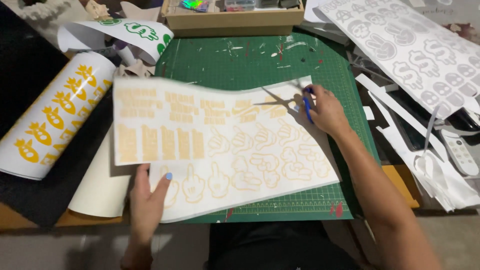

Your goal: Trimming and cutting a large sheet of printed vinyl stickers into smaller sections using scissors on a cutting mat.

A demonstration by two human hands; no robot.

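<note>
A large white sticker sheet (220, 145) printed with pale orange cartoon hands and lettering lies over a green cutting mat (250, 62). Its left part is lifted and curled. My left hand (147, 200) pinches the sheet's lower left edge, thumb on top. My right hand (325, 112) holds blue-handled scissors (306, 102) at the sheet's upper right edge, blades pointing left along the paper.
A white roll with yellow designs (55, 115) lies at the left. A cardboard box (232, 20) stands at the back. Silver sticker sheets (415, 45) and white paper scraps (435, 170) pile at the right, with a white remote (460, 152) among them.
</note>
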